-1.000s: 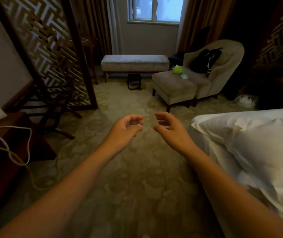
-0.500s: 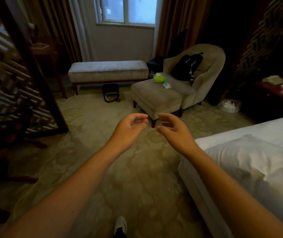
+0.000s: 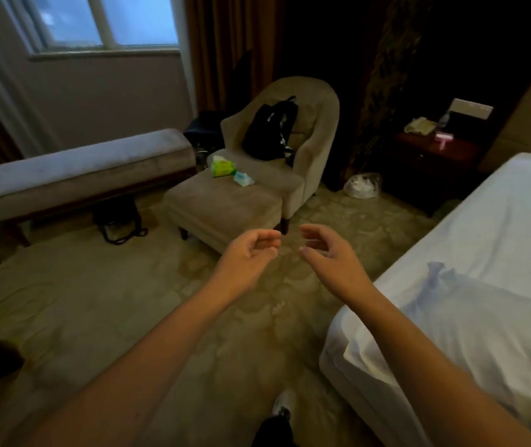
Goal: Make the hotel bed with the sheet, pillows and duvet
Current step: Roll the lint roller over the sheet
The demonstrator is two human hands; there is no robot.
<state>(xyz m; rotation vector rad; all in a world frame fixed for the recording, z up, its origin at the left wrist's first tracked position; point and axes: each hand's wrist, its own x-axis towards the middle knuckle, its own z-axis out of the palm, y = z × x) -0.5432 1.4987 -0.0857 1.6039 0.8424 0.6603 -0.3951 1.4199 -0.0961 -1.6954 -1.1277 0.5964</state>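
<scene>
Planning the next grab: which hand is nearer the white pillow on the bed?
Right. The right hand hangs over the carpet just left of the pillow; the left hand hangs farther left, beyond the right one, also over carpet.

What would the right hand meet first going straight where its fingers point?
Likely the left hand: the right hand has loosely curled fingers pointing across a gap at it. Along the forearm line, the ottoman; depth unclear.
</scene>
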